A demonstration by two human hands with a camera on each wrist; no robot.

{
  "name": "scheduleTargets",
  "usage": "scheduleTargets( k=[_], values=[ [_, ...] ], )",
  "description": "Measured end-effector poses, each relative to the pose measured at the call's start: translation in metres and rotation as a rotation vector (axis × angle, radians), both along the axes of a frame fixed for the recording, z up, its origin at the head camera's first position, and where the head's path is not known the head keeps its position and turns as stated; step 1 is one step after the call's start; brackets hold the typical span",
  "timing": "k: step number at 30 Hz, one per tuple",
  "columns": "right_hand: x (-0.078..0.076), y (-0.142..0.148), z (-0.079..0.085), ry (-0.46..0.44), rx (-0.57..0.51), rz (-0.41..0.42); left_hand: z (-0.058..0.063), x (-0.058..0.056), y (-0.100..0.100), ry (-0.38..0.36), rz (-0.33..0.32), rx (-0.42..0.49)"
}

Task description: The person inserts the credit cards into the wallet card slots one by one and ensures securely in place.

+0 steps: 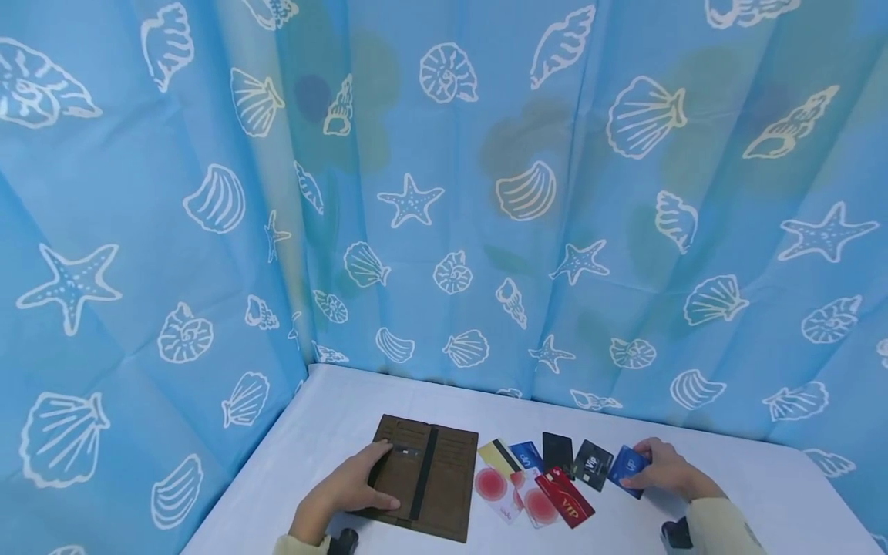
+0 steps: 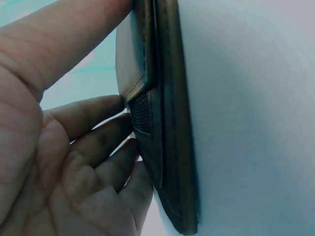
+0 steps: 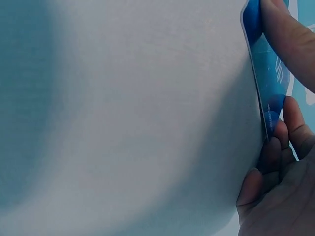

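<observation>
A brown wallet (image 1: 451,486) lies spread out on the white table, with a dark elastic band (image 1: 425,472) running down it. The top of a dark card (image 1: 408,449) shows in a slot on its left half. My left hand (image 1: 351,482) rests on that half, thumb and fingers spread; in the left wrist view the fingertips touch the wallet (image 2: 170,137). Over on the right, my right hand (image 1: 667,468) pinches a blue card (image 1: 627,465) between thumb and fingers. The right wrist view shows this card (image 3: 268,73) edge-on, close to the tabletop.
Between wallet and right hand lie several cards: a red VIP card (image 1: 565,497), a black Vip card (image 1: 593,464), a plain black card (image 1: 557,452), another blue card (image 1: 526,453), a yellow striped card (image 1: 499,456) and red-circled white cards (image 1: 491,486). A shell-patterned blue curtain (image 1: 444,231) stands behind.
</observation>
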State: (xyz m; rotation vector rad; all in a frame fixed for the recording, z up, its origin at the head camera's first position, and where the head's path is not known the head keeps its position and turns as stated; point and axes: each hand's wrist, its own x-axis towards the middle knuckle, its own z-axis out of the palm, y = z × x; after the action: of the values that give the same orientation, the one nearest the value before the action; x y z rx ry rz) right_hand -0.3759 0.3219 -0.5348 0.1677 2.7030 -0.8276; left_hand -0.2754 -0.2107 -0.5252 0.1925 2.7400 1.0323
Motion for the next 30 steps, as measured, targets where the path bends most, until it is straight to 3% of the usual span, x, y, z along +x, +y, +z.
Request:
scheduleTargets(
  k=[20, 30],
  values=[
    [0.0033, 0.0003, 0.0001, -0.010, -0.039, -0.005, 0.0012, 0.0009, -0.0009, 0.000, -0.008, 0.003],
    [-0.0014, 0.0007, 0.0067, -0.010, 0.010, 0.011, 0.0027, 0.0013, 0.0001, 0.002, -0.005, -0.001]
  ],
)
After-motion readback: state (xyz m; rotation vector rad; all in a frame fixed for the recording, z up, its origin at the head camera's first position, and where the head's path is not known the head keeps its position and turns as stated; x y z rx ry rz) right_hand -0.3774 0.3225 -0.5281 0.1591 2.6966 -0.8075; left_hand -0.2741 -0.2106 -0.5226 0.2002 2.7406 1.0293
